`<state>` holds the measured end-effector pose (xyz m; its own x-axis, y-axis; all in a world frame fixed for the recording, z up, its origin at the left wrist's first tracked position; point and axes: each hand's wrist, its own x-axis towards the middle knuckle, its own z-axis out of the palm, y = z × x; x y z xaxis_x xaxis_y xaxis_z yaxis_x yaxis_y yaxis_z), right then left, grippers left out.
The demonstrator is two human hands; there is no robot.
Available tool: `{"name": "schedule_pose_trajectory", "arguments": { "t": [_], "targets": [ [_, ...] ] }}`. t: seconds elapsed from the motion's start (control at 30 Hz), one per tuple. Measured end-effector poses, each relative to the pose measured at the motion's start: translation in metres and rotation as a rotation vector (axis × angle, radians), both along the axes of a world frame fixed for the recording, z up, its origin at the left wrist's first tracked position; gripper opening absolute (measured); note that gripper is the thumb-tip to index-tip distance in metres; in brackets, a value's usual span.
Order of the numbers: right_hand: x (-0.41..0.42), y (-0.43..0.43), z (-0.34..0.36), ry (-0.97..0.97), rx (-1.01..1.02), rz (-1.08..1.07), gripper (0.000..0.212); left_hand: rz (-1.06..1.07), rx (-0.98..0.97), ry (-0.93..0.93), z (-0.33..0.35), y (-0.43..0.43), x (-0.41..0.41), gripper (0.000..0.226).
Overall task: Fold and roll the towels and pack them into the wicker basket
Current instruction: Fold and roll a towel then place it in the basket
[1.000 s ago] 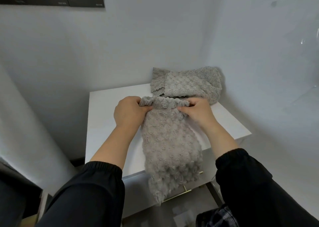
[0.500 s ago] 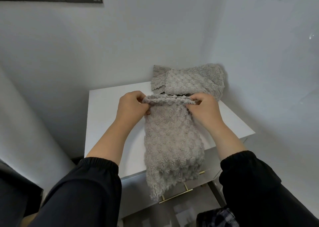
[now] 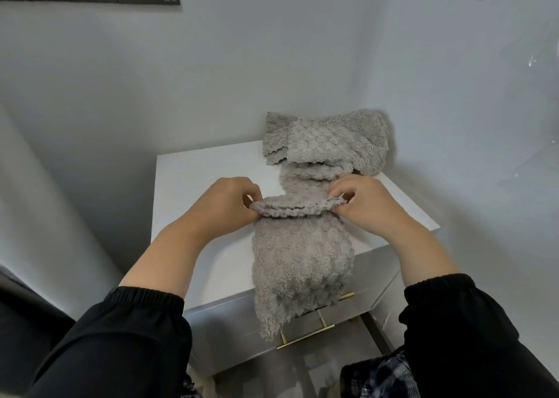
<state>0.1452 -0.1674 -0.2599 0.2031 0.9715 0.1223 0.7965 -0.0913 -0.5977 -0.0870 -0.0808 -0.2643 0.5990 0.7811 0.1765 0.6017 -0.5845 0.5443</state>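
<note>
Over front edge of white cabinet top [image 3: 193, 185], fluffy grey knobbly towel [image 3: 302, 255], folded end pinched between left hand [image 3: 223, 207] and right hand [image 3: 369, 207].

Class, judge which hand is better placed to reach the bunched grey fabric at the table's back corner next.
Right, probably. The right hand pinches the towel by its folded edge, directly in front of the bunched fabric; the left hand pinches the opposite end, farther from it.

one head view looks steeply down, close over the nightstand [image 3: 193, 185].
</note>
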Motion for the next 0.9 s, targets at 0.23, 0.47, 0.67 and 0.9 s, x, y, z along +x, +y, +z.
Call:
{"name": "schedule_pose_trajectory", "arguments": {
  "t": [0.23,0.47,0.67,0.9],
  "targets": [
    [0.000,-0.008,0.004,-0.061,-0.197,0.087,0.031,-0.040,-0.043,0.117,-0.003,-0.001,-0.002,0.040],
    [-0.004,0.001,-0.007,0.001,-0.110,0.021,0.023,0.045,-0.047,0.169,-0.011,0.000,0.013,0.028],
    [0.003,0.000,-0.005,0.106,-0.197,0.055,0.015,-0.007,-0.190,0.149,-0.005,0.002,0.009,0.024],
    [0.007,0.005,-0.004,0.142,-0.302,0.111,0.042,0.017,-0.321,0.115,-0.001,0.001,0.009,0.068]
  ]
}}
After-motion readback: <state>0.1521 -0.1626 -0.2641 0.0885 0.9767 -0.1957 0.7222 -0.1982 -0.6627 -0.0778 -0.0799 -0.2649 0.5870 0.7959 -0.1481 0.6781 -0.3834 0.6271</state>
